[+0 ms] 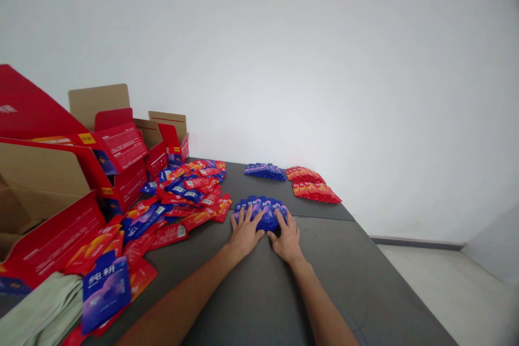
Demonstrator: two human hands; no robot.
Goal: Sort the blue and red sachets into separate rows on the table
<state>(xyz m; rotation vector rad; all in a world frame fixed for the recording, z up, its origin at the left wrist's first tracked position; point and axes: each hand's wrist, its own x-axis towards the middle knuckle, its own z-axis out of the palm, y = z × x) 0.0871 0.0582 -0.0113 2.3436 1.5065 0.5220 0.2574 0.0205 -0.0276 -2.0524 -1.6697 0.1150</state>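
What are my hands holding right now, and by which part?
Both the left hand and right hand press flat on the near edge of a fanned pile of blue packets; nothing is lifted.

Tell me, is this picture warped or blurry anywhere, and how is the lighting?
Head view: wide-lens warping bends the table edges and stretches the red boxes at left; soft, even light, with only faint shadow under the left hand and right hand on the blue packets; corners darken slightly; distant print is too small to read.

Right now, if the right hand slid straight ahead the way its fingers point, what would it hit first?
The right hand already rests on the blue packet fan; beyond it, probably the far blue packets.
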